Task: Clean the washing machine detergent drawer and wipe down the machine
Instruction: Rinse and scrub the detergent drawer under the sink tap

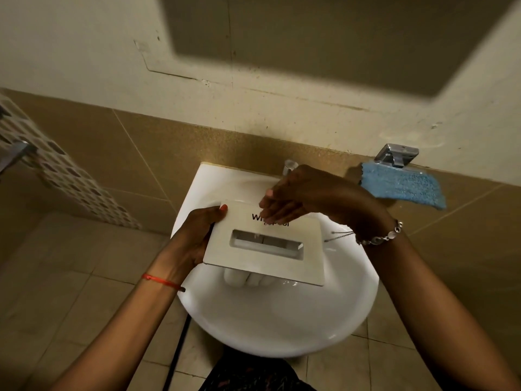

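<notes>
1. The drawer [265, 244] hangs over the sink [270, 334], front panel up. Its long axis runs 9 to 3 o'clock, the right end slightly lower.
2. The left hand [194, 235] grips the 9 o'clock end, thumb on the top corner.
3. The right hand [293, 196] lies at the panel's 12 o'clock edge, fingers straight and together across the logo, gripping nothing.
4. The tap [290, 166] is at 12 o'clock, just behind that hand.
5. The cloth [403, 187] lies at 2 o'clock. The free right hand is nearer, so it is the likely one to fetch it.
</notes>
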Action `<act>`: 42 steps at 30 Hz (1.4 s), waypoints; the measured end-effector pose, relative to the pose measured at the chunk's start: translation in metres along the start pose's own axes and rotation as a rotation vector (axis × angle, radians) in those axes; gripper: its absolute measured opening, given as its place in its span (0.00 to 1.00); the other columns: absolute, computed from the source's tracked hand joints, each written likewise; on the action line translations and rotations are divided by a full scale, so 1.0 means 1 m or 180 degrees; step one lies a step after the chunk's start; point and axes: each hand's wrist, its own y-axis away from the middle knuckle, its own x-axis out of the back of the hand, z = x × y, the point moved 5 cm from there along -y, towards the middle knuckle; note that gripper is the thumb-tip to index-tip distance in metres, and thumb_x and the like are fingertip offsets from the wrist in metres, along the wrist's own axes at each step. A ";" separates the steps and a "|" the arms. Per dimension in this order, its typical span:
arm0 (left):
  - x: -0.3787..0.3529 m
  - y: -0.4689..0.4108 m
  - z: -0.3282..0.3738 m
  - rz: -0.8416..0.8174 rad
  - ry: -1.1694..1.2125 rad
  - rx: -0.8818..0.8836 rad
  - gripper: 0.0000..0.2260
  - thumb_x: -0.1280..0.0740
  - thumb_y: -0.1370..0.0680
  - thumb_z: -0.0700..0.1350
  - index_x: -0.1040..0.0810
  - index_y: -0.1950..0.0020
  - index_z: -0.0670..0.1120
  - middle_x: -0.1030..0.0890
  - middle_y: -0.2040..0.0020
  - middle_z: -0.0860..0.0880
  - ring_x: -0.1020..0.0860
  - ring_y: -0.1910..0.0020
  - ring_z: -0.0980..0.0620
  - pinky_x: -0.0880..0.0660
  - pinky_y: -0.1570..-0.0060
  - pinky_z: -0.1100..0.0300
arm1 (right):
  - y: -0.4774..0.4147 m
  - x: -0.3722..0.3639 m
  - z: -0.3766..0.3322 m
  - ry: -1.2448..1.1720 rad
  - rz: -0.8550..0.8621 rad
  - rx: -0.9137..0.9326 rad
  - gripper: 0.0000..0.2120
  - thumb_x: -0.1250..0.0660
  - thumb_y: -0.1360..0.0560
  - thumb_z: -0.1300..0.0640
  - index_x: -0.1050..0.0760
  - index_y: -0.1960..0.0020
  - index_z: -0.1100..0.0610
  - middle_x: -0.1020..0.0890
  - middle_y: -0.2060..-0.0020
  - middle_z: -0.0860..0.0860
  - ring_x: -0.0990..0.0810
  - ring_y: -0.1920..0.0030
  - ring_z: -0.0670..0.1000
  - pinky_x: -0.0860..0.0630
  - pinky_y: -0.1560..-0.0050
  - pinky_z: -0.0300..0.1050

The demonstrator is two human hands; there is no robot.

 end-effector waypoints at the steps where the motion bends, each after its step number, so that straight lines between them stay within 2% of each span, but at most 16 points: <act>1: 0.001 0.000 0.000 0.0020 -0.0004 -0.0019 0.07 0.41 0.20 0.41 0.23 0.51 0.42 0.20 0.53 0.41 0.22 0.56 0.44 0.24 0.53 0.49 | 0.000 0.007 0.004 0.0205 0.0163 -0.0012 0.14 0.37 0.23 0.60 0.26 0.44 0.71 0.17 0.54 0.63 0.17 0.57 0.58 0.20 0.54 0.44; 3: 0.003 0.001 -0.002 0.0017 -0.0001 -0.0041 0.08 0.41 0.20 0.41 0.23 0.48 0.42 0.20 0.53 0.42 0.21 0.56 0.44 0.24 0.54 0.49 | -0.009 0.029 0.015 0.0692 0.0734 0.0028 0.15 0.34 0.25 0.61 0.25 0.43 0.71 0.17 0.56 0.59 0.19 0.62 0.54 0.21 0.62 0.38; 5: 0.004 0.002 -0.003 0.0010 0.0010 -0.0081 0.08 0.41 0.20 0.42 0.24 0.47 0.41 0.19 0.54 0.42 0.21 0.57 0.45 0.22 0.56 0.51 | -0.027 0.053 0.030 0.1227 0.1402 0.0065 0.12 0.33 0.26 0.62 0.23 0.49 0.72 0.18 0.60 0.58 0.21 0.65 0.53 0.22 0.62 0.42; 6: 0.004 0.003 -0.003 -0.0002 -0.0006 -0.0108 0.09 0.41 0.20 0.42 0.23 0.46 0.41 0.19 0.54 0.43 0.21 0.57 0.45 0.21 0.57 0.52 | -0.036 0.063 0.040 0.1316 0.1710 0.0017 0.12 0.33 0.26 0.60 0.22 0.52 0.72 0.18 0.60 0.61 0.22 0.65 0.54 0.23 0.61 0.47; 8: 0.005 0.004 -0.004 -0.0018 -0.0026 -0.0168 0.09 0.42 0.20 0.42 0.23 0.46 0.41 0.18 0.55 0.43 0.20 0.58 0.46 0.20 0.61 0.55 | -0.052 0.076 0.058 0.1228 0.2120 -0.0173 0.15 0.32 0.26 0.57 0.23 0.55 0.70 0.19 0.61 0.62 0.24 0.68 0.54 0.25 0.63 0.46; 12: 0.010 0.007 -0.005 -0.0009 0.0029 -0.0260 0.09 0.41 0.20 0.41 0.22 0.49 0.41 0.16 0.61 0.46 0.18 0.63 0.49 0.19 0.65 0.57 | -0.071 0.076 0.078 0.0559 0.2003 -0.0336 0.15 0.34 0.24 0.55 0.25 0.63 0.66 0.22 0.74 0.57 0.24 0.81 0.48 0.26 0.77 0.39; 15: 0.012 0.009 -0.007 -0.0054 0.0102 -0.0297 0.09 0.41 0.20 0.40 0.21 0.49 0.41 0.16 0.60 0.45 0.17 0.63 0.49 0.19 0.65 0.58 | -0.075 0.077 0.083 0.0165 0.2068 -0.0260 0.16 0.35 0.23 0.56 0.25 0.66 0.65 0.24 0.82 0.51 0.26 0.83 0.47 0.29 0.80 0.36; 19: 0.013 0.011 -0.008 -0.0089 0.0185 -0.0328 0.09 0.41 0.20 0.40 0.21 0.49 0.40 0.16 0.61 0.45 0.17 0.66 0.50 0.21 0.68 0.59 | -0.075 0.081 0.085 -0.0059 0.2150 -0.0221 0.15 0.34 0.24 0.55 0.25 0.66 0.64 0.23 0.77 0.55 0.27 0.83 0.45 0.30 0.80 0.34; 22: 0.012 0.012 -0.009 -0.0084 0.0204 -0.0340 0.09 0.40 0.20 0.39 0.21 0.49 0.40 0.16 0.62 0.45 0.17 0.66 0.50 0.21 0.69 0.59 | -0.076 0.082 0.085 -0.0173 0.2135 -0.0188 0.13 0.33 0.25 0.58 0.24 0.66 0.63 0.24 0.74 0.57 0.28 0.84 0.45 0.31 0.80 0.34; 27: 0.012 0.013 -0.010 -0.0081 0.0194 -0.0336 0.09 0.40 0.20 0.40 0.22 0.49 0.40 0.16 0.62 0.45 0.18 0.67 0.50 0.21 0.69 0.60 | -0.078 0.081 0.086 -0.0350 0.2242 -0.0164 0.14 0.33 0.25 0.60 0.25 0.68 0.64 0.26 0.84 0.50 0.29 0.85 0.46 0.35 0.82 0.33; 34: 0.014 0.010 -0.013 -0.0059 0.0169 -0.0336 0.09 0.40 0.21 0.40 0.21 0.48 0.40 0.16 0.60 0.45 0.17 0.65 0.49 0.21 0.68 0.59 | -0.087 0.062 0.079 -0.0444 0.2286 -0.0260 0.17 0.39 0.23 0.62 0.29 0.71 0.61 0.29 0.88 0.48 0.33 0.88 0.44 0.39 0.84 0.31; 36: 0.013 0.009 -0.013 -0.0051 0.0117 -0.0329 0.09 0.40 0.21 0.40 0.21 0.47 0.41 0.16 0.58 0.45 0.17 0.63 0.49 0.20 0.66 0.58 | -0.084 0.057 0.078 -0.0451 0.2100 -0.0290 0.18 0.40 0.22 0.59 0.28 0.70 0.61 0.28 0.86 0.48 0.32 0.86 0.45 0.37 0.81 0.32; 39: 0.009 0.007 -0.014 -0.0035 -0.0009 -0.0328 0.09 0.40 0.20 0.41 0.21 0.47 0.41 0.16 0.56 0.44 0.18 0.60 0.48 0.21 0.61 0.56 | -0.065 0.051 0.080 -0.0386 0.1433 -0.0420 0.19 0.41 0.20 0.51 0.21 0.61 0.63 0.21 0.77 0.51 0.28 0.79 0.47 0.34 0.75 0.36; 40: 0.009 0.007 -0.013 -0.0019 -0.0034 -0.0316 0.09 0.40 0.20 0.41 0.21 0.48 0.41 0.16 0.57 0.44 0.18 0.59 0.47 0.21 0.59 0.54 | -0.056 0.049 0.082 -0.0397 0.1341 -0.0456 0.19 0.41 0.21 0.50 0.21 0.58 0.63 0.20 0.72 0.53 0.26 0.76 0.48 0.32 0.73 0.37; 42: 0.008 0.004 -0.011 0.0004 -0.0048 -0.0283 0.09 0.40 0.20 0.41 0.21 0.48 0.42 0.16 0.57 0.44 0.19 0.58 0.46 0.22 0.57 0.53 | -0.035 0.049 0.087 -0.0367 0.1511 -0.0590 0.16 0.39 0.22 0.51 0.21 0.54 0.64 0.21 0.66 0.55 0.25 0.71 0.50 0.30 0.70 0.39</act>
